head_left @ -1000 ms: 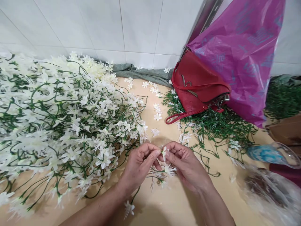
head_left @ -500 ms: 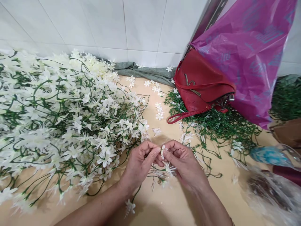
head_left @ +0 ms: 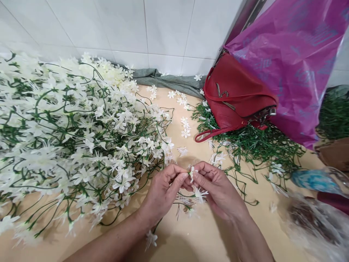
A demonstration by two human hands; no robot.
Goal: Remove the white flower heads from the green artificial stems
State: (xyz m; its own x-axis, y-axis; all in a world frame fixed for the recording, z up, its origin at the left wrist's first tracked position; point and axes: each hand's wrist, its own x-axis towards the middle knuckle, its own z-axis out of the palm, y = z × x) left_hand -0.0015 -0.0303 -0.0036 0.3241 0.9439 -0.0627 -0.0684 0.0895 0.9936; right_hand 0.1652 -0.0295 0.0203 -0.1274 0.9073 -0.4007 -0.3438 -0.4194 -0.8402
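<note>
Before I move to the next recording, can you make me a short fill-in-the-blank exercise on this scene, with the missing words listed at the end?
1. A small ____ flower is held between the left hand and the right hand.
2. The large pile of flowers lies on the ____ side of the picture.
3. The tangled stems along the lower edge of the red handbag are ____.
4. The wall behind is faced with ____.

Missing words: white; left; green; tiles.
</note>
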